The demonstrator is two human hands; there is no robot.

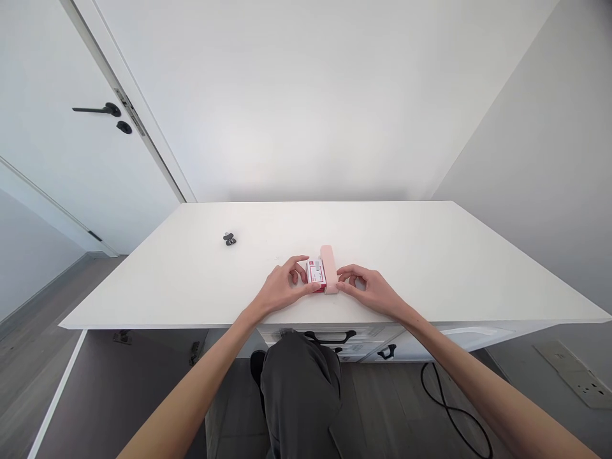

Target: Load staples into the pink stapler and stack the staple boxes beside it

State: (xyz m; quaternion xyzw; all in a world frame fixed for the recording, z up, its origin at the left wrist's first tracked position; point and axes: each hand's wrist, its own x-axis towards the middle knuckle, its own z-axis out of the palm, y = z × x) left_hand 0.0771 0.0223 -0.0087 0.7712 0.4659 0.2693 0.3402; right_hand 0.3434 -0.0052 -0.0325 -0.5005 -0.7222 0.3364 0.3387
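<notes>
My left hand (285,285) curls round a small red-and-white box (316,272), its thumb at the near edge and its fingers at the left side. Right beside the box, a pink stapler (329,269) lies lengthwise, pointing away from me on the white top. My right hand (368,288) has its bent fingertips and thumb against the stapler's right side. Box and stapler sit close together between the two hands. Some fingertips are partly hidden.
A small black clip-like item (230,239) lies on the white cabinet top (430,255) at the left. Black-handled drawers (329,336) are below the front edge. At lower left a cabinet door (129,389) stands open. A black cable (449,408) lies on the floor.
</notes>
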